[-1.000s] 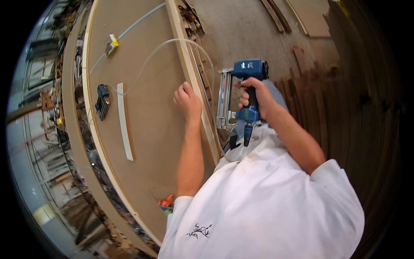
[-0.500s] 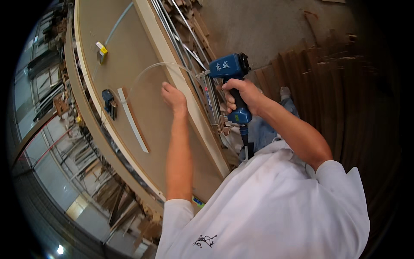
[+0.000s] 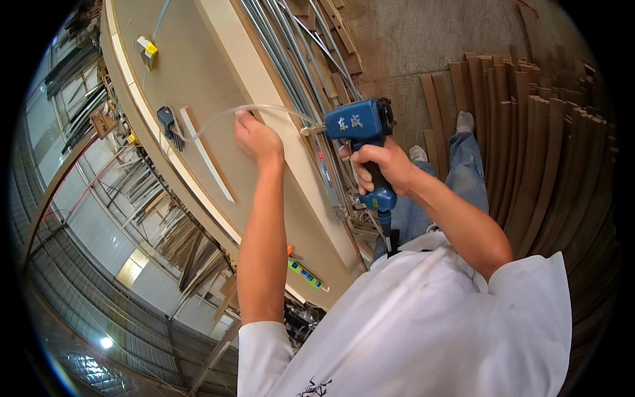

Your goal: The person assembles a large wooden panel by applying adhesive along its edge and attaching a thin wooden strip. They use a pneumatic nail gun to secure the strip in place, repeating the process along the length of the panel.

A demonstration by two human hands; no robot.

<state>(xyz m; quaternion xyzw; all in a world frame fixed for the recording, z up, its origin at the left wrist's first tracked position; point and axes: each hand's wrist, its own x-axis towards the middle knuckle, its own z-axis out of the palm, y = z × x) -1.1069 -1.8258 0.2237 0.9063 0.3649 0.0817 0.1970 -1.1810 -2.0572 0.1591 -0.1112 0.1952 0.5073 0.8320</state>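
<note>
My right hand (image 3: pixel 387 165) is closed around the black grip of a blue nail gun (image 3: pixel 360 120), held upright beside the long edge of the workbench. A black fitting hangs from the bottom of its handle. From the gun's nose a clear, bendy tube or strip (image 3: pixel 274 108) arcs left over the bench. My left hand (image 3: pixel 259 137) hovers above the bench top with fingers curled, its fingertips at this clear strip. Whether they grip it cannot be made out. Left of that hand lies a narrow white strip (image 3: pixel 207 153), with a dark-blue and black tool (image 3: pixel 170 128) beside it.
The tan bench top (image 3: pixel 192 53) has a pale raised edge. A yellow-and-white box (image 3: pixel 147 53) lies farther up, and a yellow-green tool (image 3: pixel 305 273) near my left elbow. Metal rods (image 3: pixel 281 63) run along the bench's right side. Stacked wooden strips (image 3: pixel 529 152) cover the right-hand floor.
My left hand has risen up and left to the clear strip. The nail gun in my right hand has shifted slightly right and down in view. My view has turned, showing more wooden strips.
</note>
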